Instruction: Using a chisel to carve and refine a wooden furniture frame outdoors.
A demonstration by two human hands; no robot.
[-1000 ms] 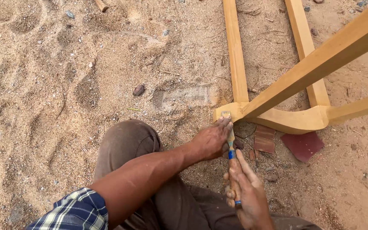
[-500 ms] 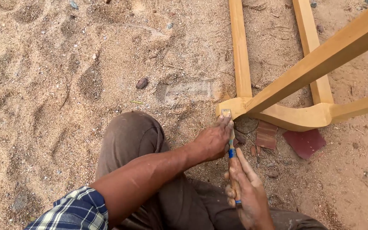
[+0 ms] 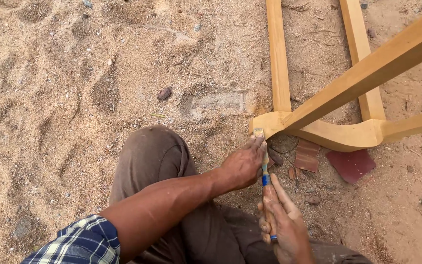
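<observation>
Little is shifting since a moment ago: I'm still keeping the chisel [image 3: 263, 164] tip on the wooden frame [image 3: 275, 122] corner, lying on sand. Left hand [image 3: 242, 166] is pinching the blade, right hand [image 3: 284, 225] wrapping the handle. Next I'm needing a steady, shallow push.

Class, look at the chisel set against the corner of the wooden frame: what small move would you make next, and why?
Probably a short push of the chisel forward into the frame corner. Its tip already meets the wood there; the left hand steadies the blade near the tip and the right hand has the handle.
</observation>
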